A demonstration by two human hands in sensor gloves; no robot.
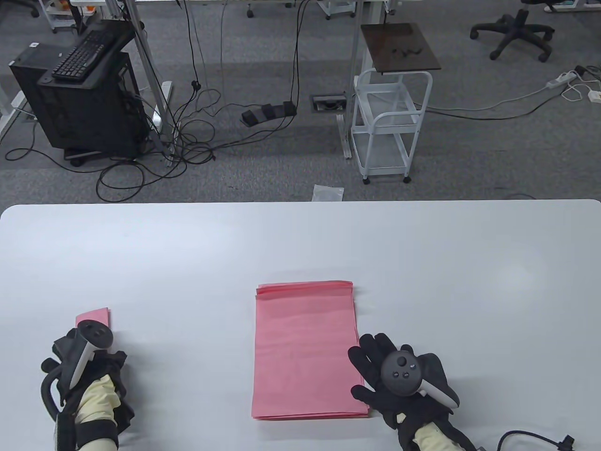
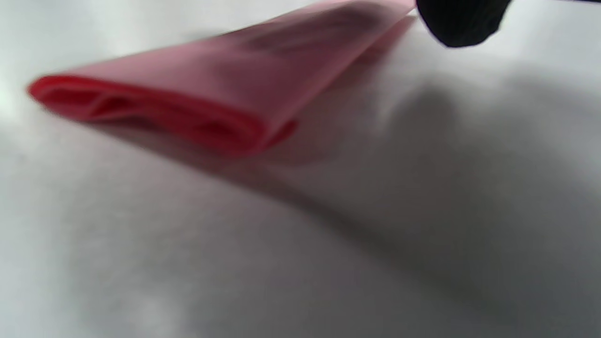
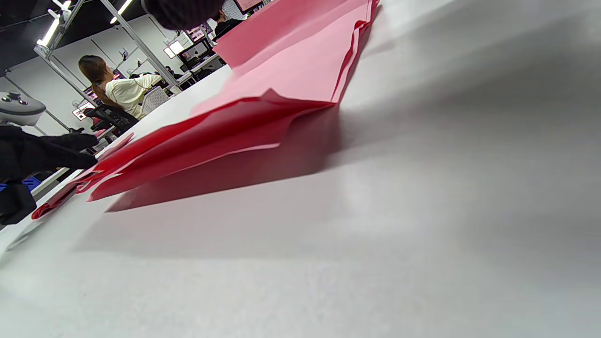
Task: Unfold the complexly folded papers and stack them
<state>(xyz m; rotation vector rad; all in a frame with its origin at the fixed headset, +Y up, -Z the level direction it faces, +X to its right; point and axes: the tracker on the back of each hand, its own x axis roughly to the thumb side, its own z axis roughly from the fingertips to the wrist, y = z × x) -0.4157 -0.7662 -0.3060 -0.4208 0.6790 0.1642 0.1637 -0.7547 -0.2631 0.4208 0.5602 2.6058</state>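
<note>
A stack of unfolded pink papers (image 1: 305, 347) lies flat at the table's front middle. In the right wrist view (image 3: 291, 70) its near corner lifts a little. My right hand (image 1: 375, 361) lies flat with fingers spread at the stack's right edge, holding nothing. A small folded pink paper (image 1: 96, 315) lies on the table at the front left, close up in the left wrist view (image 2: 188, 89). My left hand (image 1: 89, 347) sits just behind it, its fingers hidden under the tracker. One black fingertip (image 2: 458, 21) shows by the paper's far end. I cannot tell whether the hand grips it.
The white table (image 1: 300, 244) has its far edge at mid-frame, with floor, a white cart (image 1: 389, 122) and cables beyond. A black cable (image 1: 530, 439) lies at the front right corner.
</note>
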